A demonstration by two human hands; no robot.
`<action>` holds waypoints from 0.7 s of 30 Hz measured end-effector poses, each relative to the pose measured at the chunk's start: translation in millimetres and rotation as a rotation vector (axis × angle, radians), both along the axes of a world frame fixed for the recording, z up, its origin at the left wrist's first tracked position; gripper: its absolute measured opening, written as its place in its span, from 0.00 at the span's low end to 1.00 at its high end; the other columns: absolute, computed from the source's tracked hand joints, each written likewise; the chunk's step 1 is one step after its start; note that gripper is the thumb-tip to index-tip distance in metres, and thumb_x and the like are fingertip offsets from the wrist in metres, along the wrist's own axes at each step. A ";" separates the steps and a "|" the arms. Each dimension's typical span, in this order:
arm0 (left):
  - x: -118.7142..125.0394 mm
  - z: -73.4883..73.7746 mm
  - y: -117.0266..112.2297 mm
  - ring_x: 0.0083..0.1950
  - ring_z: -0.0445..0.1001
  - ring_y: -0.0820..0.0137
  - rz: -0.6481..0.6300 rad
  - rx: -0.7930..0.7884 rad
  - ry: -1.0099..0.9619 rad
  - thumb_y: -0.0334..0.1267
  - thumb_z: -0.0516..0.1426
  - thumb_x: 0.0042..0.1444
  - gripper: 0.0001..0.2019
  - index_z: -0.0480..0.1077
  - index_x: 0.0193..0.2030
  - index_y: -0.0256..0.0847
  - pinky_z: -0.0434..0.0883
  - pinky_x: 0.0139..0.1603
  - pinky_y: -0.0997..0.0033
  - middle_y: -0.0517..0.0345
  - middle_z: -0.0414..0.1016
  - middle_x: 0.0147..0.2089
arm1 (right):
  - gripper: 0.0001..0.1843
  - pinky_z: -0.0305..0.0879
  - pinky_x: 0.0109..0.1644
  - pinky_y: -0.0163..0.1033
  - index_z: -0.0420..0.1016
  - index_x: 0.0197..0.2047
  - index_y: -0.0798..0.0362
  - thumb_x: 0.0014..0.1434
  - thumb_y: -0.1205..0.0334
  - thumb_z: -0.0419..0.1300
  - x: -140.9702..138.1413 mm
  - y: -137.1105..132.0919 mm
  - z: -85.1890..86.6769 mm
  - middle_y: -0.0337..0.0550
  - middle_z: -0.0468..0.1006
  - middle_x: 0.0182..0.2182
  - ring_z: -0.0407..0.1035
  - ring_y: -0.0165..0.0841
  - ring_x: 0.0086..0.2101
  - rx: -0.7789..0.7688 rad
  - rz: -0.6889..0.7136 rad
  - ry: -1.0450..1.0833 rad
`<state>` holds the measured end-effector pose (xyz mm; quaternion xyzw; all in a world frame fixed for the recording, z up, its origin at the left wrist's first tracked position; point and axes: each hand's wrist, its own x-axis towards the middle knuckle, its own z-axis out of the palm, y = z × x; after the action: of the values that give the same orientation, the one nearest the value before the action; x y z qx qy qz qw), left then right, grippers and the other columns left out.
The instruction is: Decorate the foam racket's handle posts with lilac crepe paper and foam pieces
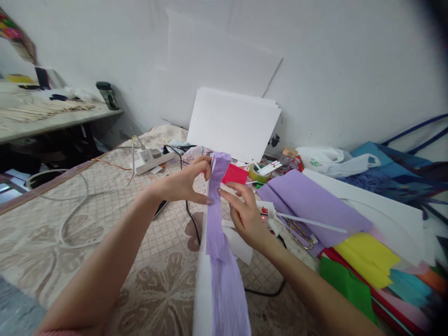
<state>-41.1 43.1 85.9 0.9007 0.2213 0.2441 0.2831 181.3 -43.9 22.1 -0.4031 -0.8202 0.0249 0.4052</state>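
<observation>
A long strip of purple crepe paper (229, 289) runs along the edge of a white board (202, 291) that stands upright in front of me. Near its far end, a shorter, wrinkled purple piece (214, 228) lies over the strip. My left hand (194, 182) grips the board and paper there, thumb on the near side and fingers curled at the top. From the right, my right hand (247, 212) touches the paper's edge with a fingertip, its fingers partly spread. The board's far side is hidden.
A power strip (154, 161) with cables lies left on the patterned tablecloth (168, 284). To the right are folded purple paper (315, 200), scissors (300, 233), a glue gun (268, 210) and coloured sheets (366, 256). White boards (234, 121) lean on the wall.
</observation>
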 end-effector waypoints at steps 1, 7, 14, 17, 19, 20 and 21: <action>0.0 0.4 -0.2 0.58 0.58 0.59 0.000 -0.001 0.003 0.43 0.66 0.47 0.21 0.57 0.38 0.44 0.61 0.62 0.56 0.52 0.59 0.54 | 0.27 0.61 0.61 0.51 0.66 0.62 0.44 0.63 0.75 0.47 -0.4 0.0 -0.3 0.49 0.65 0.57 0.61 0.39 0.59 -0.024 0.002 0.046; -0.2 1.8 -0.6 0.56 0.58 0.60 -0.008 0.011 0.010 0.43 0.66 0.48 0.21 0.56 0.37 0.43 0.62 0.58 0.61 0.52 0.59 0.53 | 0.25 0.61 0.62 0.51 0.67 0.62 0.45 0.65 0.71 0.47 -3.9 -2.0 2.4 0.51 0.66 0.58 0.61 0.39 0.59 -0.101 0.023 0.123; -1.2 2.2 0.8 0.53 0.59 0.62 0.003 0.045 0.027 0.43 0.65 0.48 0.20 0.56 0.37 0.42 0.63 0.53 0.65 0.53 0.59 0.50 | 0.15 0.68 0.54 0.47 0.76 0.52 0.44 0.65 0.59 0.54 -2.5 -5.8 3.5 0.44 0.77 0.52 0.70 0.38 0.54 -0.594 0.099 0.878; -0.7 2.1 0.9 0.51 0.60 0.63 0.002 0.063 0.025 0.44 0.64 0.49 0.20 0.56 0.37 0.43 0.64 0.51 0.65 0.53 0.59 0.49 | 0.12 0.70 0.48 0.41 0.80 0.45 0.48 0.59 0.57 0.61 -1.2 -6.6 3.7 0.44 0.82 0.45 0.75 0.36 0.47 -0.887 0.222 1.203; -0.5 2.1 0.8 0.51 0.60 0.63 0.006 0.063 0.029 0.44 0.64 0.49 0.20 0.56 0.37 0.43 0.64 0.51 0.65 0.53 0.60 0.49 | 0.11 0.70 0.47 0.39 0.82 0.42 0.49 0.56 0.57 0.64 -0.4 -7.4 4.2 0.45 0.83 0.43 0.76 0.35 0.44 -0.963 0.230 1.290; -0.5 2.0 0.8 0.51 0.60 0.63 0.009 0.061 0.031 0.44 0.65 0.49 0.20 0.56 0.37 0.43 0.64 0.51 0.65 0.53 0.60 0.50 | 0.11 0.70 0.47 0.39 0.82 0.42 0.50 0.55 0.56 0.65 0.1 -7.9 4.6 0.45 0.83 0.43 0.76 0.34 0.44 -0.973 0.227 1.311; -0.6 1.9 0.9 0.51 0.60 0.63 0.010 0.061 0.035 0.44 0.65 0.49 0.20 0.56 0.37 0.43 0.64 0.51 0.65 0.53 0.60 0.50 | 0.11 0.70 0.46 0.38 0.82 0.41 0.50 0.55 0.56 0.66 0.6 -8.6 5.1 0.45 0.83 0.43 0.76 0.34 0.43 -0.973 0.225 1.322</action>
<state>-41.7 43.9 87.8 0.9120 0.2233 0.2362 0.2501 181.9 -52.5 27.2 -0.3513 -0.3459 0.6493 0.5791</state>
